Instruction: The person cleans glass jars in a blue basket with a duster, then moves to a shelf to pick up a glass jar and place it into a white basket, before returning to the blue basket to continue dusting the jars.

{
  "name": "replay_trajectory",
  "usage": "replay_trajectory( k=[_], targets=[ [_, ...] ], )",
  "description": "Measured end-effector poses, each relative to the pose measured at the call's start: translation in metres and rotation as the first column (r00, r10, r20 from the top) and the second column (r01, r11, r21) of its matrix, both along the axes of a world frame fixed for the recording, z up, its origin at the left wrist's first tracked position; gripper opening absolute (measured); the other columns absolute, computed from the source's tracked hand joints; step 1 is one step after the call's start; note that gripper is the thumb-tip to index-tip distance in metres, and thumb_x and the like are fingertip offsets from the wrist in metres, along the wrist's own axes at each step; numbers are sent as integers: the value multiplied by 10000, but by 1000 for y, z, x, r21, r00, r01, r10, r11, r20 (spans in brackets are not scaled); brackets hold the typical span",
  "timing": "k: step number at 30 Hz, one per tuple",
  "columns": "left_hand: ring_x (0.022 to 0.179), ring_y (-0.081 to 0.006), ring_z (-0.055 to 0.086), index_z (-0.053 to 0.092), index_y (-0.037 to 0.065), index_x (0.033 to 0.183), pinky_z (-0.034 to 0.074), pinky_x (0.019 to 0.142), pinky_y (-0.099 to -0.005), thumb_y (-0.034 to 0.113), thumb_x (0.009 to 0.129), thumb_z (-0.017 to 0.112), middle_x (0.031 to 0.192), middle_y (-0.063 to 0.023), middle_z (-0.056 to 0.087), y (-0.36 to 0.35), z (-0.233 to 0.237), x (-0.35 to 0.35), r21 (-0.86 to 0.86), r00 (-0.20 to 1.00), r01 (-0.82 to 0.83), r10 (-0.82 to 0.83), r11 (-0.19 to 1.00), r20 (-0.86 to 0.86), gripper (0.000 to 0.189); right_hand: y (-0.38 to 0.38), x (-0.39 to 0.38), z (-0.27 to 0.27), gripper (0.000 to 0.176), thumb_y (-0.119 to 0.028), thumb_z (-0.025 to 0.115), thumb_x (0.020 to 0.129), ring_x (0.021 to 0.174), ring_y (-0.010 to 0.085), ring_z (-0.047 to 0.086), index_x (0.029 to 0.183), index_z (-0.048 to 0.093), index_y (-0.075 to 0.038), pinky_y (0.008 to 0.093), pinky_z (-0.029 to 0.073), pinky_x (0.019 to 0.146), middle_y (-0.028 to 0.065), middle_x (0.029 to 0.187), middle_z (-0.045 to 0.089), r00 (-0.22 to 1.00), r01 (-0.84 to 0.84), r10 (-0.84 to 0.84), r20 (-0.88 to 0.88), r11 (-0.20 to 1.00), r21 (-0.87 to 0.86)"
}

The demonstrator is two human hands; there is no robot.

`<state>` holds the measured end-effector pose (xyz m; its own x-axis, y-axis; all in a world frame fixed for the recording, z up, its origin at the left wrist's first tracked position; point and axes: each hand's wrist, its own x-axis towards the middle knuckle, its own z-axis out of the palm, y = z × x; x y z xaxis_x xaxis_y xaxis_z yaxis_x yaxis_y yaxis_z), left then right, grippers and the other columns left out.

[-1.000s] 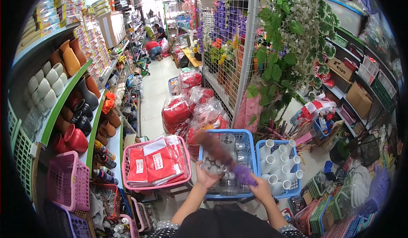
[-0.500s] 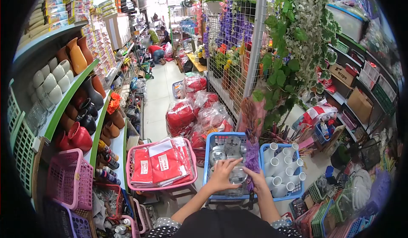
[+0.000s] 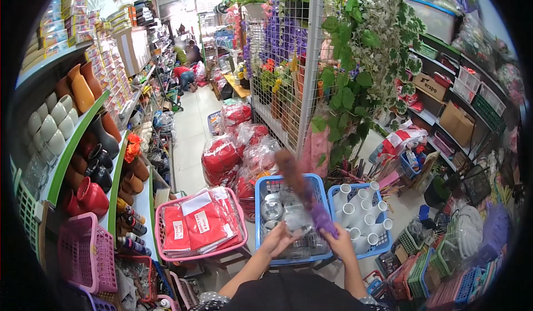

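Fingers of the right hand (image 3: 340, 243) wrap a blurred brown duster (image 3: 320, 215) by its purple end, tilting it toward eleven o'clock, while I have the left hand (image 3: 275, 241) gripping a clear glass vessel (image 3: 298, 219), apparently to steady it, above the blue basket (image 3: 259, 211) at twelve.

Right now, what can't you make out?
All in the head view:
Brown end of the duster: smeared by blur.
Duster's lower end: hidden by the right hand.
Outline of the glass in the left hand: blurred.
Bottom of the blue basket: hidden by glassware.
Writing on the packet labels: too small.
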<state>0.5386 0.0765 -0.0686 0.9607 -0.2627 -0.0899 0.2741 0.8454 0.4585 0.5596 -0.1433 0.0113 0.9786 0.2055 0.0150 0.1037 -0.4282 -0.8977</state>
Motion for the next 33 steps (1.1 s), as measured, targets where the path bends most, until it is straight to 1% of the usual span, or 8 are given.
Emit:
replay_trajectory(
  k=[4,8,11,19,22,27,30,33],
  targets=[
    [1245,-309,430,384,24,1321,336,1064,-467,308,966,439,1345,-135,445,11,-8,9,14,978,-147,143,989,151,457,-38,-12,5,432,-372,718,773,574,149,555,1062,647,-59,317,445,574,90,654,617,919,-262,204,-336,955,-138],
    [1247,-282,430,406,61,1313,338,1059,-456,250,973,428,1331,-110,458,7,1,10,-77,988,-135,140,988,64,390,-40,-19,-44,399,-269,725,762,582,130,564,1084,637,-50,299,457,584,104,686,645,998,28,-18,60,986,-167],
    [1242,-269,437,414,72,1303,352,1041,-446,259,977,420,1319,-97,476,10,-21,19,-88,980,-127,139,988,145,377,-45,-27,-17,380,-229,716,764,585,151,580,1089,634,-49,313,463,593,116,679,644,927,-222,191,-324,973,-63],
    [1214,-262,457,385,52,1333,332,1047,-430,315,969,434,1326,-102,472,22,-13,21,-114,971,-191,205,975,126,452,-63,-16,-31,382,-175,693,745,674,206,644,1106,634,-65,328,483,647,144,773,669,965,-237,205,-161,949,-209],
    [1211,-253,460,401,61,1327,337,1044,-419,275,969,435,1325,-95,474,24,1,16,-120,963,-230,243,966,115,418,-59,-19,-24,286,-153,693,755,443,64,477,1014,662,-36,243,362,409,-3,592,557,977,-205,199,-78,975,-90],
    [1253,-280,419,355,49,1362,308,1075,-450,293,986,379,1377,-112,422,38,-21,16,-123,961,-167,190,978,200,449,-53,-20,-3,373,-164,691,735,731,278,656,1084,636,-45,357,490,673,180,811,662,894,-282,186,-408,941,-189],
    [1246,-274,427,380,50,1349,309,1071,-455,274,979,396,1356,-112,447,30,1,10,-123,949,-289,301,949,90,433,-53,-20,-24,370,-166,703,724,702,274,654,1065,638,-40,346,488,650,175,782,660,987,-102,129,98,964,-245],
    [1247,-283,428,372,61,1354,310,1072,-463,295,979,392,1356,-121,445,35,-32,13,-137,956,-221,242,966,167,443,-50,-25,-29,375,-169,708,715,676,286,646,1060,637,-40,345,485,642,181,763,653,987,-125,97,-127,964,-237]
  ],
)
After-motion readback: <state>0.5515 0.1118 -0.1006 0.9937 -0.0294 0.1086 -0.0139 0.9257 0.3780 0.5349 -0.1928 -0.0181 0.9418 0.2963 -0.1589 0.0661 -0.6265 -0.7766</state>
